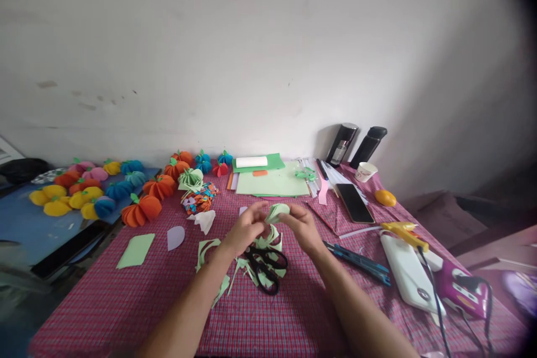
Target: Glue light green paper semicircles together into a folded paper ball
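Note:
Between both hands is a small stack of light green paper pieces (277,212) with a rounded edge, held above the table. My left hand (250,225) pinches its left side, and my right hand (302,226) grips its right side with the thumb across the front. Below the hands lie black-handled scissors (268,268), their blades partly hidden by my left wrist. Light green paper scraps (222,285) are spread around and under the scissors. A folded light green sheet (136,250) and a lilac rounded paper piece (175,238) lie to the left.
Orange paper pumpkins (142,211) and a green pleated one (191,179) stand at the back left. Paper sheets (272,182) are stacked at the back. On the right are a phone (354,202), a blue cutter-like tool (358,262), a yellow glue gun (405,235) and a white power bank (409,274).

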Tool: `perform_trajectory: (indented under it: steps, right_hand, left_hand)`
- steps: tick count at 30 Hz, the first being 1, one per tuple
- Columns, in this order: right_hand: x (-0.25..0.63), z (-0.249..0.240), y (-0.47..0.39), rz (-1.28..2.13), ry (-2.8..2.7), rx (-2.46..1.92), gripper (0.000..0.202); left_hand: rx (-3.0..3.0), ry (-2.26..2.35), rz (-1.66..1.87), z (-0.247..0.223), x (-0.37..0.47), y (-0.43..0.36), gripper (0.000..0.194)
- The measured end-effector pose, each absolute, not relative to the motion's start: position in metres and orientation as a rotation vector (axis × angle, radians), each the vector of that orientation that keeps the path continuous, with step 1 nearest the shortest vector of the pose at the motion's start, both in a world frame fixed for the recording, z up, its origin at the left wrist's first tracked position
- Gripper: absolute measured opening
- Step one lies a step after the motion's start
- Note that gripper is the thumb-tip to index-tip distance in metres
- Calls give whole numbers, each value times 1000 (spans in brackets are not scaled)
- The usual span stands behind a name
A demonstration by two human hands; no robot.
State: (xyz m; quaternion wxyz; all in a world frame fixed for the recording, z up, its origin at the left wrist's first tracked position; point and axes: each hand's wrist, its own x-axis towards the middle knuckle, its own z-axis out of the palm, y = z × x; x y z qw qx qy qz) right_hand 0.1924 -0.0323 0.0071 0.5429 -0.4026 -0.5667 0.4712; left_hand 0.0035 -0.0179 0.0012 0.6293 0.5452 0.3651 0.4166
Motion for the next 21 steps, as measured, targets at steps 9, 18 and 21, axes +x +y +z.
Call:
perform_trajectory:
  steps: [9,18,21]
  right_hand:
    - [225,-3,-18,109,-1771,-1545,20]
    - [222,-13,-14,26,-1999,-1789,21]
    - [222,-14,-13,149,-2074,-1845,19]
  left_hand:
    - [1721,1179,1043,7,-23,-5,9]
    - [1591,1435,1356,-10,-36,17,20]
    - [1830,1562,1085,-17,-40,19,21]
